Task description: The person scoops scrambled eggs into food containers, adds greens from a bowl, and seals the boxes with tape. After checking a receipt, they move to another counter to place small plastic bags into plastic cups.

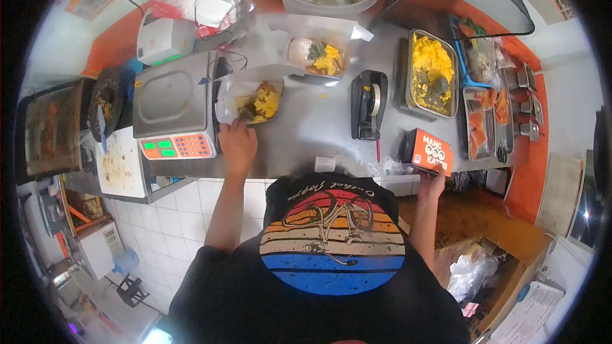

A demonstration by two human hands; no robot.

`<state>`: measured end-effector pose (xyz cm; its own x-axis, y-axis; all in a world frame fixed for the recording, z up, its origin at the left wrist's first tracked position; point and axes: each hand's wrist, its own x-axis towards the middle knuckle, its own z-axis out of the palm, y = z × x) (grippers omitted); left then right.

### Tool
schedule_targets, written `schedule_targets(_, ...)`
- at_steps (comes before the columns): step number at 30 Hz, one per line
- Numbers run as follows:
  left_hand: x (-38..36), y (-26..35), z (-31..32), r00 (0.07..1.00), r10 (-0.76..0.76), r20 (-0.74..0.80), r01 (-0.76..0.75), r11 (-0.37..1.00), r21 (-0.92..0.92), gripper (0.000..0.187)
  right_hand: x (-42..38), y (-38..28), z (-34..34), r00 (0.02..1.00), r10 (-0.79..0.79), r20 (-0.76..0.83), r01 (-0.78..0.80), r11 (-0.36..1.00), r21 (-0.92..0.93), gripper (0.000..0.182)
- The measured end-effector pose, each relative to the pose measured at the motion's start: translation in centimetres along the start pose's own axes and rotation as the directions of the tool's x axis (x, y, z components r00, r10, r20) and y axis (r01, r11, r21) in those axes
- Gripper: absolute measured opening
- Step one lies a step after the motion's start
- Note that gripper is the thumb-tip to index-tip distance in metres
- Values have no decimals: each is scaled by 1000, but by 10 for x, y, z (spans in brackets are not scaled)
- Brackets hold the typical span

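Note:
My left hand (pixel 238 143) is at the near edge of an open white food box (pixel 224 109), its fingers bent down at the rim. Yellow food (pixel 266 100) and something dark green lie in that box; whether the fingers pinch anything is hidden. My right hand (pixel 433 185) holds an orange and black box (pixel 433 151) with white lettering from below, near the counter's front edge. Farther back stands a second open box (pixel 296 67) holding rice, greens and yellow food. A black tape dispenser (pixel 365 107) stands between my hands.
A digital scale (pixel 172 124) is left of the food boxes. Behind the orange box sits a metal tray (pixel 405 76) of yellow food. Farther right are a tray of orange pieces (pixel 480 130) and scissors (pixel 502 153). A lidless plastic tub (pixel 299 1) stands at the back.

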<state>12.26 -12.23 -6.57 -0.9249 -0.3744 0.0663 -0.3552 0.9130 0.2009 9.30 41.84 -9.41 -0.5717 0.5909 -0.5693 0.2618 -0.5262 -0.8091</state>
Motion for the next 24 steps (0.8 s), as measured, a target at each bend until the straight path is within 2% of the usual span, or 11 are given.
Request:
schedule_targets(1, 1, -1, 0, 1000, 12, 28, -11, 999, -38, 25, 4, 1, -3, 995, 97, 31, -95, 995, -40, 68)
schedule_targets(3, 2, -4, 0, 999, 31, 23, -31, 999, -17, 24, 5, 11, 5, 937, -267, -225, 181, 922, -341, 51)
schedule_targets(5, 6, -6, -5, 1000, 8, -23, -9, 1000, -29, 26, -2, 13, 17, 691, -696, -195, 300, 522, -798, 38)
schedule_targets(8, 20, -10, -25, 969, -47, -242, 29, 996, -79, 32, -81, 6, 97, 702, -710, 55, 669, 632, -390, 29)
schedule_targets(10, 43, -25, -24, 865, -17, -502, -25, 997, -75, 38, -108, 18, 142, 776, -496, 389, 616, 728, -302, 28)
schedule_targets(12, 64, -22, -46, 805, 74, -589, -138, 988, -64, 42, -152, 28, 201, 571, -344, 745, 684, 701, -201, 39)
schedule_targets(13, 73, -21, -55, 767, 117, -631, -194, 980, -54, 44, -163, 35, 223, 524, -95, 847, 639, 701, -317, 44)
schedule_targets(14, 80, -27, -51, 813, 86, -576, -168, 981, -92, 41, -166, 62, 251, 370, -189, 910, 689, 713, -131, 50)
schedule_targets(16, 90, -48, -37, 890, 24, -456, -108, 981, -159, 35, -174, 101, 299, 255, -311, 916, 809, 587, -26, 49)
schedule_targets(19, 86, -69, -42, 936, 131, -326, -167, 982, -87, 22, -158, 156, 344, -26, -515, 857, 978, 163, 127, 40)
schedule_targets(24, 39, -48, -59, 893, 157, -422, -228, 966, -125, 14, -169, 150, 339, 237, -432, 870, 911, 410, -45, 20)
